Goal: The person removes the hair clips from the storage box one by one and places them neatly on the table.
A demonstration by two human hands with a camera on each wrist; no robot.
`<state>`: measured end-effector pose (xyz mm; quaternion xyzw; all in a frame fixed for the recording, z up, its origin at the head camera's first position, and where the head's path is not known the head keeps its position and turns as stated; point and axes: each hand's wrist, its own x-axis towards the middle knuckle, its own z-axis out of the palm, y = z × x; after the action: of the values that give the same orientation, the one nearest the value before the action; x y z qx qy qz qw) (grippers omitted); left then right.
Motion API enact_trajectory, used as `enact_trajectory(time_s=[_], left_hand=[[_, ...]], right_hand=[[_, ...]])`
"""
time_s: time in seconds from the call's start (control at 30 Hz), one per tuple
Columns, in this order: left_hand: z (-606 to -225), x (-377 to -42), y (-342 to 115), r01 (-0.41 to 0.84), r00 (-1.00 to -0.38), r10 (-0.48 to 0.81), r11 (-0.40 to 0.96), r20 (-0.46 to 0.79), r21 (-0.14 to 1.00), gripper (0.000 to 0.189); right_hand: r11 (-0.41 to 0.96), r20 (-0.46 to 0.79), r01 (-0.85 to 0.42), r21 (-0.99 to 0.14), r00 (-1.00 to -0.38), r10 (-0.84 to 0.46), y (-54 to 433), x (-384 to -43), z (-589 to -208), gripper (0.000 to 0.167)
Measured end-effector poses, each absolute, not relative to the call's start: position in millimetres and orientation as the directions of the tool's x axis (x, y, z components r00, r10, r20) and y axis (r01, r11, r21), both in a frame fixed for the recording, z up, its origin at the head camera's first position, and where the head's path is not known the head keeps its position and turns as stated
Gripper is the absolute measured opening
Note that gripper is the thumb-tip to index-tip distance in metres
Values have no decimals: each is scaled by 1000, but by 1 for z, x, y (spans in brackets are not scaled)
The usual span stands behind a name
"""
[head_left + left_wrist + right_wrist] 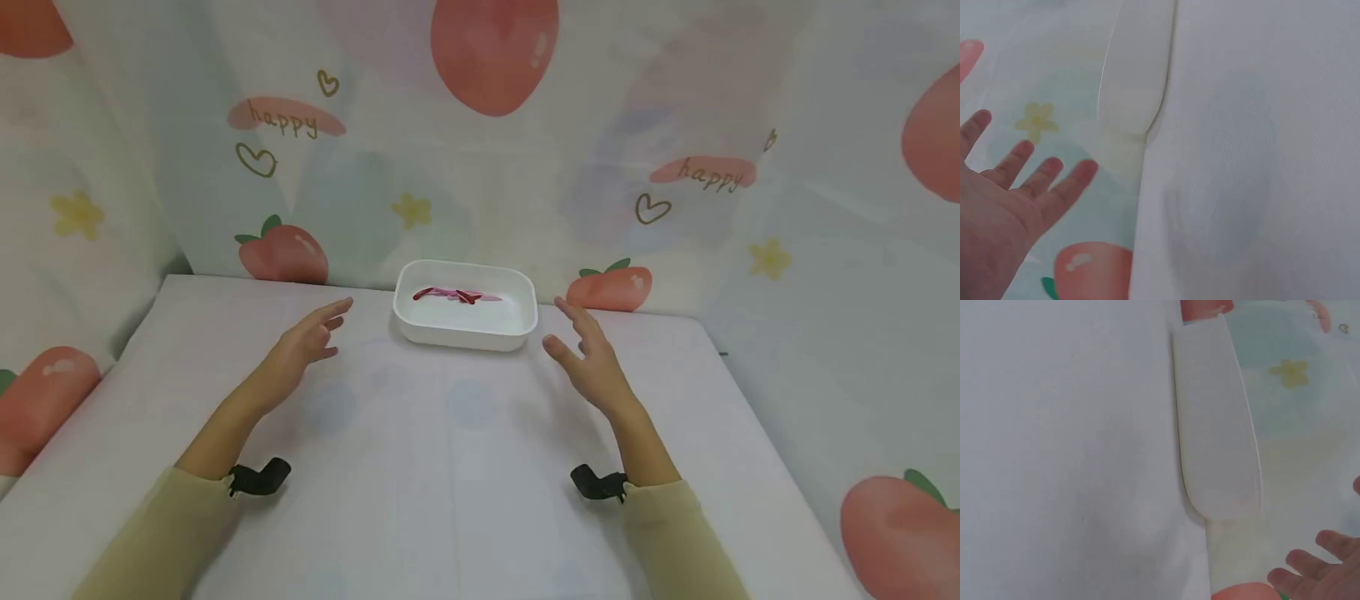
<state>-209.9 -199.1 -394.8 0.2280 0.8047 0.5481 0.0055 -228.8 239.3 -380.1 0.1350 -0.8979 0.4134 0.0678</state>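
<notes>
A white rectangular tray (pixel 465 340) with rounded corners sits at the back of the table. Inside it lies a small heap of thin red and pink pieces (pixel 465 296), too small to tell their kind. To the left of the tray my left hand (pixel 298 346) hovers with fingers extended, holding nothing. My right hand (pixel 592 358) is just right of the tray, thumb and fingers spread and apart from it. Both wrist views show the tray's outer wall (pixel 1135 75) and part of each hand, with loose fingers (pixel 1310 565) in the right one.
The table (pixel 450 483) is covered in a white cloth with pale dots. Behind it hangs a patterned curtain (pixel 495 192) with peaches, flowers and lettering, close to the tray's far side. A dark wrist mount (pixel 261 477) sticks out from the left sleeve, another (pixel 597 483) from the right.
</notes>
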Motion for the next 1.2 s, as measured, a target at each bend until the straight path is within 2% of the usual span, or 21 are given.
enact_trajectory(time_s=[0.13,0.27,0.4,0.7,0.83,1.2], left_hand=[[-399,-229,-197,185,-929,324,-7,177,983,58],[-406,-248,-194,43,-951,293,-177,94,983,60],[-413,-267,-193,-2,-951,300,-235,70,972,61],[-424,-299,-194,-171,-950,308,-397,-44,902,60],[-425,-311,-187,-208,-945,320,-412,-73,887,57],[-430,-331,-181,-276,-937,324,-453,-132,848,60]], right_hand=[[436,181,-241,-867,-968,-174,232,-244,-385,64],[251,123,-163,-954,-978,-168,231,-261,-387,60],[132,71,-93,-987,-985,-157,232,-277,-389,59],[124,-85,66,-990,-985,-153,228,-301,-397,56],[80,-129,118,-990,-981,-147,228,-309,-401,54],[53,-157,149,-987,-960,-231,225,-330,-408,55]])
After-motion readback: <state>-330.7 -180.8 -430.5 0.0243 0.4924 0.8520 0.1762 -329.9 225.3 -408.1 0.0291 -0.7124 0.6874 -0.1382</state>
